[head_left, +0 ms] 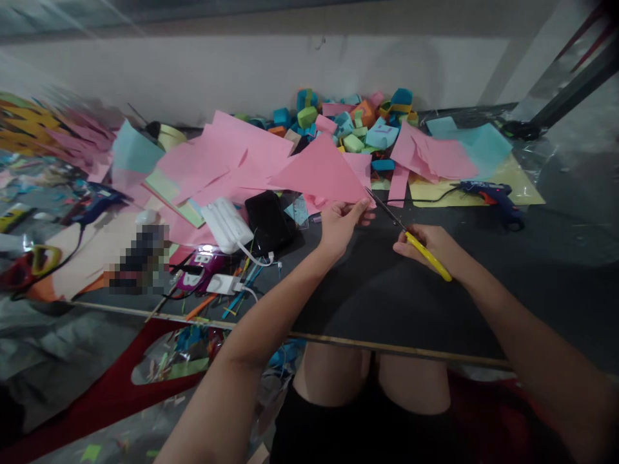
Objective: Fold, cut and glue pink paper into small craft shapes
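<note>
My left hand (342,222) pinches the lower right corner of a pink sheet of paper (323,169), which is raised above the table and angled. In my right hand (428,248) is a pair of scissors (428,256) with yellow handles. Their dark blades point up and left, and the tips reach the paper's right corner beside my left fingertips. Whether the blades have paper between them cannot be made out. Behind the held sheet lie more pink sheets (251,145) in a loose, overlapping pile.
Small folded paper pieces (355,132) are heaped against the wall. A glue gun (496,193) lies at the right, another glue gun (99,201) at the left. A white power bank (226,224), a black case-like object (269,221) and cables sit left of my forearm. The table edge (396,350) runs above my knees.
</note>
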Action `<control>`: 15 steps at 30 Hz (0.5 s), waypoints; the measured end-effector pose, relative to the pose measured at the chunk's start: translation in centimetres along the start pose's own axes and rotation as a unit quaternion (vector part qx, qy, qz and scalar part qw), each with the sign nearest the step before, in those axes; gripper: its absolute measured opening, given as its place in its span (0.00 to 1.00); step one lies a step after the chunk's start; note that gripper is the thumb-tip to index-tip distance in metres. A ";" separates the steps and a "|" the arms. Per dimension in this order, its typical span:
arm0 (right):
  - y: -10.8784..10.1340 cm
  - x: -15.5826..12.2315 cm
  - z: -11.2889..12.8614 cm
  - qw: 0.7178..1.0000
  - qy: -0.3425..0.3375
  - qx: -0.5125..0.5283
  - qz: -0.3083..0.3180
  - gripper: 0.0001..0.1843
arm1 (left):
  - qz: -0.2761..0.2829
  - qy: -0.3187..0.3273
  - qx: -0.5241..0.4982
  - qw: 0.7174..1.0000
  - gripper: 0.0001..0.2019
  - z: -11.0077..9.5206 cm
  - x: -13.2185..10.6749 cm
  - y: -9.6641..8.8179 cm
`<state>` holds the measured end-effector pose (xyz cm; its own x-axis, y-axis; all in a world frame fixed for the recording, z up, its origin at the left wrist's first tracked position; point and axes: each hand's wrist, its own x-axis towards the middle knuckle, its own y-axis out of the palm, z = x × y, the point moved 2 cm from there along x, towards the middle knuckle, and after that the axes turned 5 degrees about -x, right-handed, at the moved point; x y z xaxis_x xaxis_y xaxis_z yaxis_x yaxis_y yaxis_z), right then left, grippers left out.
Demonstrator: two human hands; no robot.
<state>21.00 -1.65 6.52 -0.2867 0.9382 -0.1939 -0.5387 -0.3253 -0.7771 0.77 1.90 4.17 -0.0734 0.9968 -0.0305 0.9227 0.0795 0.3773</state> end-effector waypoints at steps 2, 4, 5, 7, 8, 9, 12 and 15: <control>0.3 -0.1 0.2 1.000 0.006 0.023 -0.002 0.35 | -0.007 0.005 -0.008 1.000 0.16 -0.1 -0.1 0.0; 0.4 -0.2 0.3 1.000 0.010 0.027 -0.010 0.36 | -0.010 0.010 -0.013 1.000 0.16 0.1 -0.2 0.1; 0.4 -0.2 0.2 1.000 0.012 0.020 -0.015 0.36 | -0.010 0.012 -0.012 1.000 0.16 0.2 -0.2 0.0; 0.4 -0.2 0.1 1.000 0.016 0.004 -0.023 0.37 | -0.009 0.015 -0.008 1.000 0.14 0.5 -0.1 -0.1; 0.4 -0.1 0.0 1.000 0.017 0.002 -0.022 0.37 | -0.009 0.017 -0.007 1.000 0.13 0.6 0.0 -0.1; 0.4 -0.1 0.0 1.000 0.018 0.006 -0.017 0.37 | -0.009 0.018 -0.005 1.000 0.12 0.7 0.0 -0.2; 0.5 0.0 -0.1 0.999 0.024 0.026 -0.001 0.37 | -0.014 0.018 -0.010 1.000 0.11 0.7 0.0 -0.2; 0.6 0.0 0.1 0.999 0.027 0.035 0.003 0.37 | -0.020 0.021 -0.019 0.999 0.12 0.4 -0.1 -0.1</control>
<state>20.55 -1.92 6.12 -0.2469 0.9409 -0.2320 -0.5927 -0.3360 -0.7320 0.84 1.76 3.75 -0.1259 0.9920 -0.0076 0.9040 0.1179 0.4111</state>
